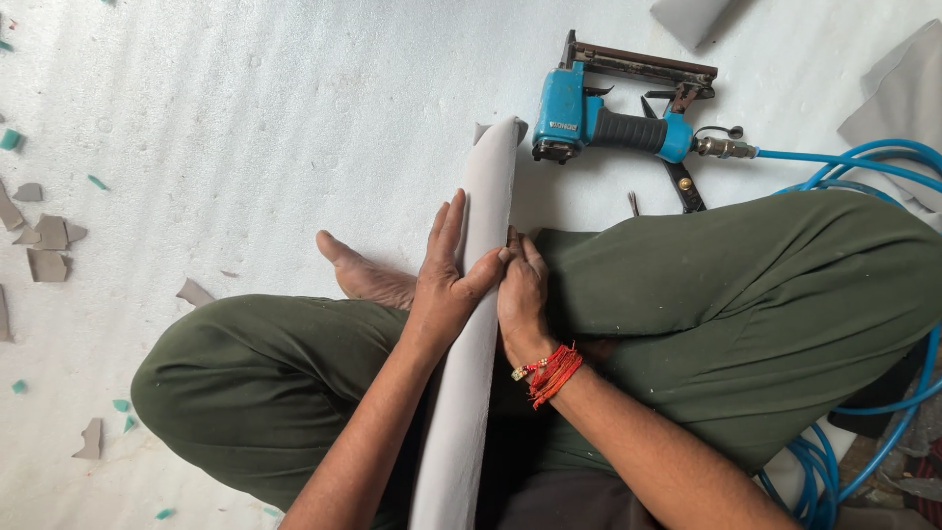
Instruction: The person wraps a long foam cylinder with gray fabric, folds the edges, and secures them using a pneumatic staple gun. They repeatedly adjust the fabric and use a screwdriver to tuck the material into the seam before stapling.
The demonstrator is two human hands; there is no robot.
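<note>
Grey fabric-covered panel (pixel 469 344), long and narrow, lies lengthwise between the knees of a person seated cross-legged on a white foam sheet (pixel 245 118); its far end points toward the tool at top centre, its near end runs out of the bottom edge. Left hand (pixel 446 285): fingers extended and laid flat along the left side of the panel, thumb hooked over the upper face, so the hand is pressing on it, not closed around it. Right hand (pixel 522 294): fingers bunched together against the right edge of the panel, fingertips touching the fabric close to the left thumb; whether they pinch a fold of cloth cannot be told from this angle. Red thread bracelet (pixel 549 371) on the right wrist. Dark green trousers (pixel 746 294) cover both legs; one bare foot (pixel 363 275) shows just left of the panel. Blue pneumatic stapler (pixel 613 118) lies on the foam just beyond the panel's far end, untouched, with a blue air hose (pixel 863 157) running off right and coiling at lower right. Grey offcuts (pixel 49 250) and small teal scraps (pixel 10 139) scattered on the foam at left, well apart from the hands.
</note>
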